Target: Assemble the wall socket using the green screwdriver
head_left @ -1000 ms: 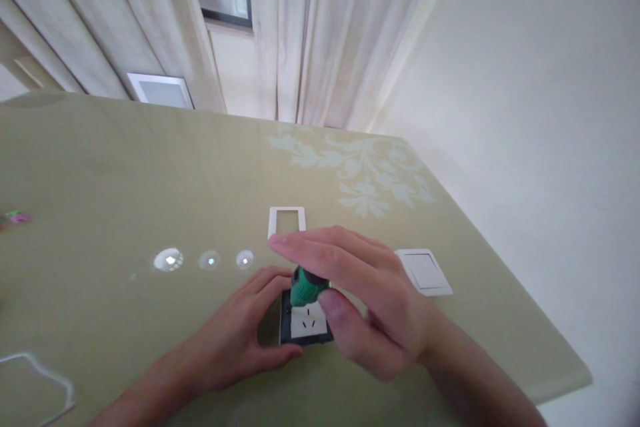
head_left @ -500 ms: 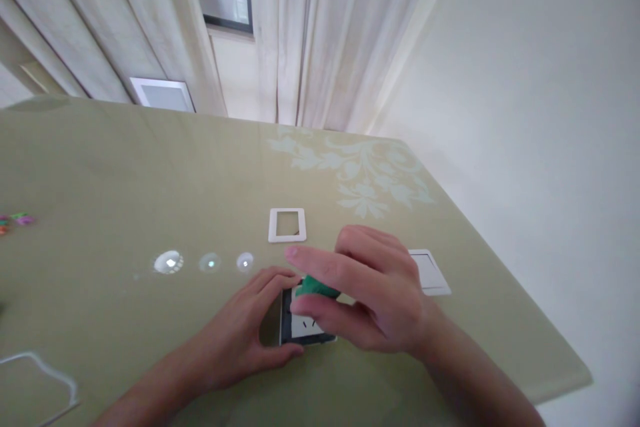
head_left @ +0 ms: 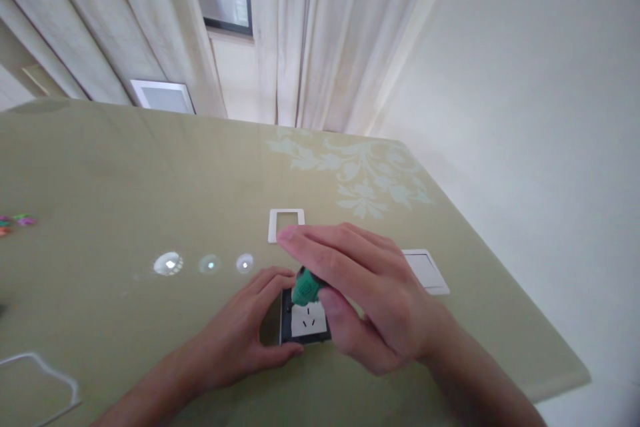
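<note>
A wall socket (head_left: 309,323) with a white face and a dark surrounding frame lies on the table. My left hand (head_left: 250,327) grips it by its left side, fingers at the far edge and thumb at the near edge. Over the socket, my right hand (head_left: 370,293) holds a screwdriver with a green handle (head_left: 307,287) between thumb and fingers. The handle is tilted and its lower end comes close to the socket's left side; whether the tip sits in a screw cannot be made out. My right hand covers the socket's right edge.
A white square frame (head_left: 273,227) lies just beyond my hands. To the right is a white switch plate (head_left: 427,271), partly behind my right hand. Small colourful pieces (head_left: 23,220) and a white cord (head_left: 47,367) lie at the left. The table (head_left: 150,193) ends near a wall.
The fingers of my right hand have shifted on the green handle, the thumb moving back to the right and the fingers straightening. More of the socket's face shows. My left hand stays in place.
</note>
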A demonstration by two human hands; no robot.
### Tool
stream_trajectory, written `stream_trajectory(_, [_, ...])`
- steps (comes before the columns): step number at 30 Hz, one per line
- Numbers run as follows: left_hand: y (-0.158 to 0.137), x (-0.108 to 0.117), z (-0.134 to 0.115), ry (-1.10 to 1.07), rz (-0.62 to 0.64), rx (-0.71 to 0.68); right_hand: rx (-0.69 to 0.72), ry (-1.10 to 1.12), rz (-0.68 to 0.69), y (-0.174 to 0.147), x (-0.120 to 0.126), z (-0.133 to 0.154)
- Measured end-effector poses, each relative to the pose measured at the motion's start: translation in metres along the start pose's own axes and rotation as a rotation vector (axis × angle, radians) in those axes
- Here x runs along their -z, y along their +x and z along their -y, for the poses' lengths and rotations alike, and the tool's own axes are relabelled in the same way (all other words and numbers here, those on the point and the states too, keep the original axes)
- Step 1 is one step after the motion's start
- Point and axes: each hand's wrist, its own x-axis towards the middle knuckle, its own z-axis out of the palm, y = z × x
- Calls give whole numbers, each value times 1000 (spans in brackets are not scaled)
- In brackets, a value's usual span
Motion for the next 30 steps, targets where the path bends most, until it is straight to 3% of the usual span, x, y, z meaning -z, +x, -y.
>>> stream_trajectory(2, [-1, 0, 0, 14, 12, 13, -3, 28, -2, 0, 0, -1])
stream_trajectory(6, [-1, 0, 0, 0, 15, 13, 31, -152, -71, -1, 0, -3])
stream_trajectory(10, [1, 0, 0, -5, -14, -2, -36, -3, 24, 0, 2, -2])
stream_trajectory(12, [1, 0, 1, 3, -15, -6, -38, 18, -18, -1, 2, -2])
stream_trajectory(15, [0, 0, 1, 0, -12, -2, -7, -116, -99, -1, 2, -1])
stream_trajectory(20, [-1, 0, 0, 11, 9, 2, -17, -15, 21, 2, 6, -1])
stream_trajectory(25, [1, 0, -1, 1, -4, 4, 51, -181, -102, 0, 5, -2])
stream_trajectory(30, [0, 0, 0, 16, -9, 6, 20, -12, 45, 0, 5, -3])
